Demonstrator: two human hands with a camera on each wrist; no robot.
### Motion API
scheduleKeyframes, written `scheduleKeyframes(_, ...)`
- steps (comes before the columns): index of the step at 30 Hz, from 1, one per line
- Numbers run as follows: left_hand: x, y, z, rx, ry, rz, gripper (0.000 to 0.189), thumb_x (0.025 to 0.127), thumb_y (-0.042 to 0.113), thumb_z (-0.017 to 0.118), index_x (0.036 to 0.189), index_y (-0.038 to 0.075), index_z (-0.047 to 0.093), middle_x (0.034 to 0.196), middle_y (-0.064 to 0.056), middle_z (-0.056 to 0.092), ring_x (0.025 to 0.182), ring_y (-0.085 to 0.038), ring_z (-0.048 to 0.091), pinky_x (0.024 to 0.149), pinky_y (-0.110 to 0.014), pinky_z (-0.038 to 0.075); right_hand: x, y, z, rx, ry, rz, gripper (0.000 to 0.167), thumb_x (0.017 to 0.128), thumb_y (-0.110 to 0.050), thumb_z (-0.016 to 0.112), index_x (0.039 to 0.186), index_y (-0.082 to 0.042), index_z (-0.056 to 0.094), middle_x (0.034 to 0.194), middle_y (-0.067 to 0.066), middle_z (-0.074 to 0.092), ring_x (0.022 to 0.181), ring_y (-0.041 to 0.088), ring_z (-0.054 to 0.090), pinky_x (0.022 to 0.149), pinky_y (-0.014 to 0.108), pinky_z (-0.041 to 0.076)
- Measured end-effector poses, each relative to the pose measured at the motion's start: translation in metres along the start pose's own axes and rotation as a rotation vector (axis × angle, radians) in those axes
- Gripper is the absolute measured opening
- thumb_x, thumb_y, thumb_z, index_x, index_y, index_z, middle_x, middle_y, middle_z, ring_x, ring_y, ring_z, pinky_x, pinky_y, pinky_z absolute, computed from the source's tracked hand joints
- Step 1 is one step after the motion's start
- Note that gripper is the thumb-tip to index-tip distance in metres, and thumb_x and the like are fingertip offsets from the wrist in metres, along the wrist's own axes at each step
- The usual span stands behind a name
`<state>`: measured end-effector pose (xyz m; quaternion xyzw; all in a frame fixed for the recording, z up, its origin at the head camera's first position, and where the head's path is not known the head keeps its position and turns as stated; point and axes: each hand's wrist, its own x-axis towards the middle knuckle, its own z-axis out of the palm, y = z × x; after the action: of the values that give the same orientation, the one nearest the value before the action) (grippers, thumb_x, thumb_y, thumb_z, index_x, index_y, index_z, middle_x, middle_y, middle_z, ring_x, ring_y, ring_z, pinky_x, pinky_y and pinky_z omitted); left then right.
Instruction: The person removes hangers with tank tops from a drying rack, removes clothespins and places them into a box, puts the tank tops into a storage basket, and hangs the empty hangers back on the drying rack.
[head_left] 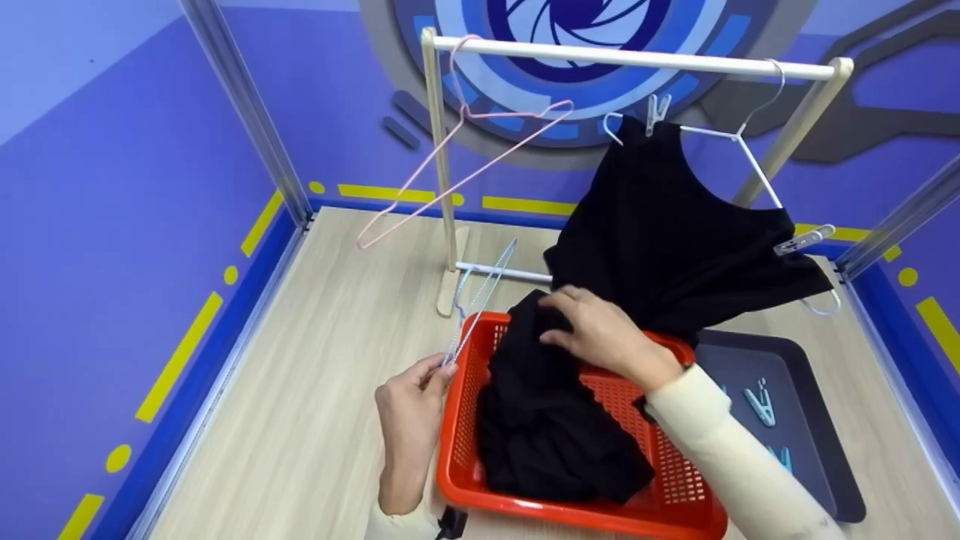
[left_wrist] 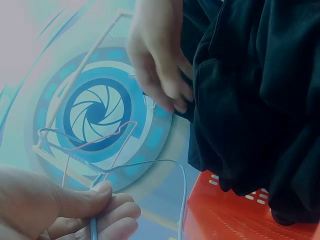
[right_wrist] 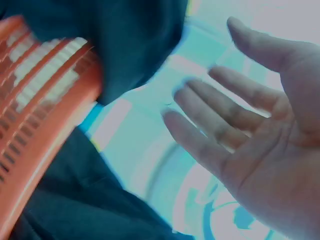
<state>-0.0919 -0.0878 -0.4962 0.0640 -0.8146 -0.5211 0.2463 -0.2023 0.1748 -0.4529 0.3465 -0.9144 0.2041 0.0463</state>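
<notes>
A light blue wire hanger (head_left: pixel 480 307) is pinched between the thumb and fingers of my left hand (head_left: pixel 412 401), at the left edge of the red basket (head_left: pixel 450 442). A crumpled black garment (head_left: pixel 555 427) lies in that basket, its upper end draped near the far rim. Over this upper end is my right hand (head_left: pixel 600 330). The right wrist view shows the same right hand (right_wrist: pixel 260 130) with its fingers spread, holding nothing and apart from the cloth. In the left wrist view the hanger (left_wrist: pixel 145 162) rises from the left hand's (left_wrist: pixel 75 205) grip.
Behind the basket stands a wooden rack (head_left: pixel 637 56). An unladen pink hanger (head_left: pixel 465 180) hangs at its left; at its right a black top (head_left: pixel 667 225) hangs with clear clothespins (head_left: pixel 804 240). A dark tray (head_left: pixel 806 397) with teal clothespins (head_left: pixel 760 407) lies right.
</notes>
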Motion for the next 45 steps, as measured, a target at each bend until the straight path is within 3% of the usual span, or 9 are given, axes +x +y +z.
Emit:
scheduleKeyframes(4, 0.0, 0.0, 0.001, 0.001, -0.002, -0.008, 0.014, 0.085, 0.003, 0.088, 0.099, 0.002, 0.085, 0.084, -0.007, 0.08, 0.074, -0.017, 0.077, 0.063, -0.029, 0.062, 0.01, 0.018, 0.018, -0.026, -0.076, 0.04, 0.062, 0.088, -0.02, 0.089, 0.142, -0.003, 0.064, 0.138, 0.023, 0.063, 0.124, 0.042, 0.062, 0.097, 0.058, 0.055)
scheduleKeyframes(7, 0.0, 0.0, 0.001, -0.015, -0.013, -0.027, 0.014, 0.086, 0.002, 0.087, 0.099, 0.002, 0.085, 0.085, -0.007, 0.08, 0.075, -0.015, 0.077, 0.065, -0.03, 0.062, 0.012, 0.028, 0.032, -0.023, -0.11, 0.032, 0.058, 0.088, -0.017, 0.089, 0.14, -0.004, 0.067, 0.135, 0.022, 0.066, 0.121, 0.041, 0.064, 0.097, 0.056, 0.055)
scheduleKeyframes(15, 0.002, 0.001, 0.0, -0.048, -0.028, -0.055, 0.014, 0.087, -0.001, 0.086, 0.101, 0.002, 0.085, 0.085, -0.006, 0.08, 0.075, -0.014, 0.077, 0.066, -0.027, 0.062, 0.013, 0.039, 0.042, -0.079, 0.114, -0.045, 0.017, 0.089, -0.006, 0.085, 0.104, -0.007, 0.078, 0.1, 0.01, 0.077, 0.091, 0.032, 0.075, 0.078, 0.051, 0.061)
scheduleKeyframes(22, 0.002, 0.002, -0.001, -0.049, -0.018, -0.038, 0.013, 0.087, 0.001, 0.086, 0.1, 0.001, 0.084, 0.086, -0.008, 0.08, 0.075, -0.016, 0.078, 0.066, -0.028, 0.062, 0.005, 0.016, 0.02, -0.059, 0.165, -0.083, 0.014, 0.091, -0.005, 0.083, 0.103, -0.011, 0.078, 0.1, 0.007, 0.077, 0.091, 0.03, 0.075, 0.079, 0.048, 0.061)
scheduleKeyframes(27, 0.001, 0.002, -0.001, -0.055, -0.019, -0.037, 0.013, 0.088, 0.001, 0.086, 0.1, 0.001, 0.084, 0.085, -0.007, 0.08, 0.074, -0.016, 0.077, 0.065, -0.028, 0.062, -0.008, -0.008, 0.012, -0.021, 0.071, -0.175, 0.018, 0.089, -0.001, 0.083, 0.102, -0.012, 0.077, 0.099, 0.004, 0.077, 0.091, 0.026, 0.075, 0.076, 0.047, 0.062)
scheduleKeyframes(32, 0.0, 0.001, -0.001, -0.046, -0.021, -0.026, 0.013, 0.088, 0.002, 0.086, 0.1, 0.001, 0.084, 0.085, -0.008, 0.08, 0.074, -0.016, 0.078, 0.065, -0.029, 0.063, -0.018, -0.02, 0.025, 0.013, -0.092, -0.241, 0.016, 0.089, 0.001, 0.079, 0.1, -0.012, 0.078, 0.098, 0.003, 0.075, 0.09, 0.023, 0.074, 0.078, 0.043, 0.061)
scheduleKeyframes(36, -0.001, 0.0, 0.0, -0.055, -0.025, -0.025, 0.014, 0.087, 0.0, 0.086, 0.101, 0.0, 0.084, 0.086, -0.009, 0.08, 0.075, -0.017, 0.078, 0.065, -0.029, 0.063, -0.022, -0.019, 0.038, 0.051, -0.176, -0.243, 0.013, 0.094, 0.003, 0.074, 0.103, -0.007, 0.078, 0.1, 0.008, 0.076, 0.093, 0.025, 0.074, 0.083, 0.041, 0.061)
scheduleKeyframes(45, -0.002, -0.002, 0.0, -0.043, -0.023, -0.024, 0.014, 0.087, 0.003, 0.086, 0.101, 0.002, 0.085, 0.086, -0.008, 0.08, 0.075, -0.014, 0.077, 0.064, -0.027, 0.062, -0.024, -0.017, 0.041, 0.097, -0.188, -0.204, 0.013, 0.1, -0.002, 0.07, 0.107, -0.008, 0.079, 0.104, 0.006, 0.075, 0.098, 0.024, 0.073, 0.087, 0.041, 0.06)
